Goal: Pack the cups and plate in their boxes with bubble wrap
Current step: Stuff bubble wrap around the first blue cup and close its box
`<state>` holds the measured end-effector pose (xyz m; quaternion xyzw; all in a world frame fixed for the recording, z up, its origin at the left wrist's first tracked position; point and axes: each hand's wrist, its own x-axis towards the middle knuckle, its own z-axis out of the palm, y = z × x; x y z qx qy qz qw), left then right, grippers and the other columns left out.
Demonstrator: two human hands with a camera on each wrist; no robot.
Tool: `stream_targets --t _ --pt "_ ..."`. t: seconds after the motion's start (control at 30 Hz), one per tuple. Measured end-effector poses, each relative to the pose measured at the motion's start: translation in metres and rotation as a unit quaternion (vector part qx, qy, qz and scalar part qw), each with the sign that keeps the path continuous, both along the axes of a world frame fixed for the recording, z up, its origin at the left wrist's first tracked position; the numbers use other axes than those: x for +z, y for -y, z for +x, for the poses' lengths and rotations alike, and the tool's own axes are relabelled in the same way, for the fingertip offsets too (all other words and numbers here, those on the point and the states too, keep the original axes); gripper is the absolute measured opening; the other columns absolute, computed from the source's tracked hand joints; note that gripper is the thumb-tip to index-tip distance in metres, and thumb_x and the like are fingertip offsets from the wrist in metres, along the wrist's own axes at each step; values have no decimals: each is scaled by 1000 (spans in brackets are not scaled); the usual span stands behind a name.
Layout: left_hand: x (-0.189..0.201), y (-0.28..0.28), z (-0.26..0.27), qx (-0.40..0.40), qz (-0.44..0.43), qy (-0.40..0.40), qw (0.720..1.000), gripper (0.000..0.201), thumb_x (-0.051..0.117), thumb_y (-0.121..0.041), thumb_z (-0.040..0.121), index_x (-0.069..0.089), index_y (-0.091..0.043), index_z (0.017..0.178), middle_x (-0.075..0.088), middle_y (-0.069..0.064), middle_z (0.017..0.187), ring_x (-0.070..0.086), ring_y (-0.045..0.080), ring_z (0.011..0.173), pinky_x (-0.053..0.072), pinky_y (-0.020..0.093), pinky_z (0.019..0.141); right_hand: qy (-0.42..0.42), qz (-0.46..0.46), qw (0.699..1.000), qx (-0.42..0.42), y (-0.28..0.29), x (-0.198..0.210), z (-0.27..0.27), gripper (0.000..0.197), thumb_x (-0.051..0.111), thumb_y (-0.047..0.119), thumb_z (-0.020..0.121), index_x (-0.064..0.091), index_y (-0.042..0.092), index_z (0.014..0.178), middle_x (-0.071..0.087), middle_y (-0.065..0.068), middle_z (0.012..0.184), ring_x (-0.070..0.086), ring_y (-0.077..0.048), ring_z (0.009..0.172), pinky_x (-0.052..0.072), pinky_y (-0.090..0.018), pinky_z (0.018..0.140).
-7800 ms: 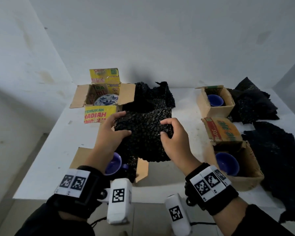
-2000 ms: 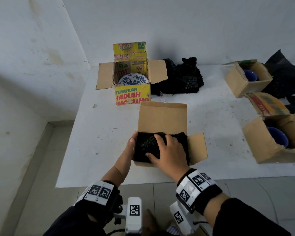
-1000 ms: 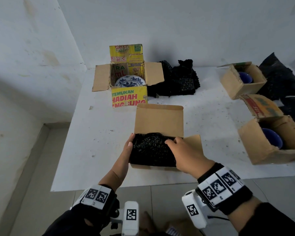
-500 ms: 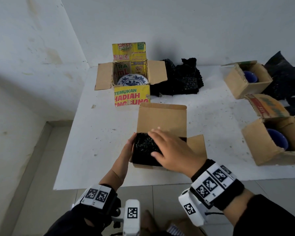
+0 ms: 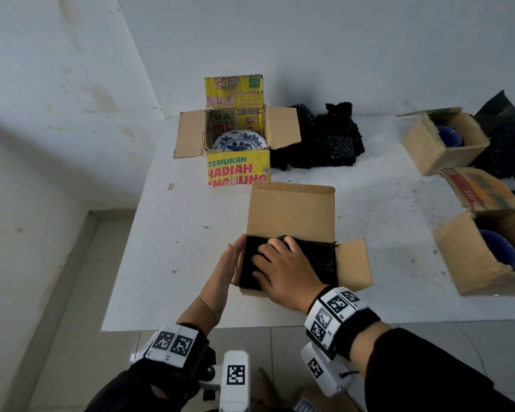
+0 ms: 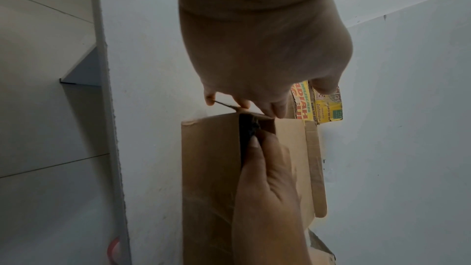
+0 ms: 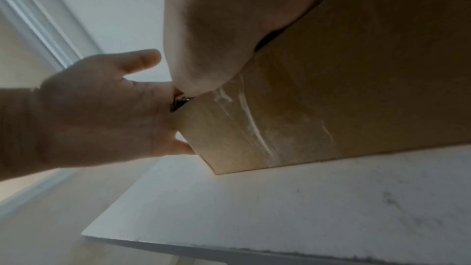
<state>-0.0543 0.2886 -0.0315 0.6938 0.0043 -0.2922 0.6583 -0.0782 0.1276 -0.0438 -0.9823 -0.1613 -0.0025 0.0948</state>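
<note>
A plain cardboard box (image 5: 292, 212) stands open at the table's near edge, filled with black bubble wrap (image 5: 324, 257); the cup under it is hidden. My right hand (image 5: 283, 264) lies on top of the wrap and presses it down at the box's left part. Fingers straight, my left hand (image 5: 226, 263) rests flat against the box's left wall. In the left wrist view the right hand's thumb (image 6: 254, 142) lies along the wrap (image 6: 247, 126) at the box rim. A blue-patterned plate (image 5: 240, 142) sits uncovered in the yellow box (image 5: 238, 171) behind.
Two more open boxes (image 5: 428, 153) (image 5: 458, 254) on the right each hold a bare blue cup (image 5: 449, 135) (image 5: 500, 248). Loose black bubble wrap (image 5: 324, 138) lies by the yellow box, more (image 5: 506, 138) at the far right. The table's front edge (image 5: 191, 325) runs just below my hands.
My right hand has come down from above the box's back rim onto the wrap and pushes it in. The left hand stays against the left wall.
</note>
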Motion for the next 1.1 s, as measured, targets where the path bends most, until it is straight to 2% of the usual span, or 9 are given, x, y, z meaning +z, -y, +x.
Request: stream_targets --t 0.07,0.27,0.33,0.47,0.7,0.87,0.97,1.03,1.1 --pt "4 -1 1 -11 -10 11 1000 53 20 -55 96 32 -34 144 32 -17 149 25 -2 137 20 28 115 -11 33 999 8 2 0 -1 37 37 39 90 62 17 108 60 0 110 54 -26 105 29 -40 95" --pt "4 -9 3 74 34 19 997 45 41 -32 99 33 -27 143 39 -6 145 36 12 132 30 28 104 54 135 989 -11 21 14 -20 41 46 29 92 54 11 127 52 -7 133 42 -24 130 33 -38 109" --pt "0 -13 5 97 37 3 995 51 51 -27 95 33 -27 143 42 -2 143 44 18 127 38 33 101 22 126 991 -43 28 12 -31 52 36 36 96 41 9 139 38 -8 148 26 -22 141 22 -38 115" --pt "-6 -11 8 110 94 19 989 63 64 -15 87 33 -23 141 57 6 120 57 20 99 45 28 75 -70 71 994 -36 32 -3 -44 78 2 60 92 17 10 150 4 -4 158 -5 -16 145 3 -39 119" --pt "8 -9 6 186 50 81 978 31 58 -28 91 55 -23 122 66 6 101 63 22 89 52 39 74 -4 191 977 -94 43 22 -40 48 41 40 91 51 14 130 47 -4 138 40 -21 130 31 -33 108" --pt "7 -15 -3 55 61 178 981 34 43 -26 82 72 -30 99 71 -9 99 65 11 91 47 28 76 140 147 945 -256 79 33 -59 39 63 13 80 55 10 118 52 -12 120 49 -28 113 44 -42 93" --pt "-7 -23 -5 -43 179 331 926 30 55 -27 77 71 -38 100 64 -24 109 59 -2 103 47 17 77 42 277 891 -358 93 28 -69 43 60 15 87 46 14 128 46 -9 119 50 -18 97 42 -28 79" --pt "-15 -25 -4 -87 227 401 883 25 55 -41 81 71 -39 100 58 -28 113 56 -4 103 44 13 78 29 360 866 -346 93 25 -70 39 55 17 92 45 14 129 50 -3 112 53 -15 93 40 -19 76" --pt "-18 -25 -2 -99 243 409 874 25 53 -47 81 72 -40 96 53 -31 114 51 -4 103 39 10 78 51 393 866 -305 88 24 -68 34 48 20 96 44 13 129 56 4 99 57 -11 86 42 -12 71"
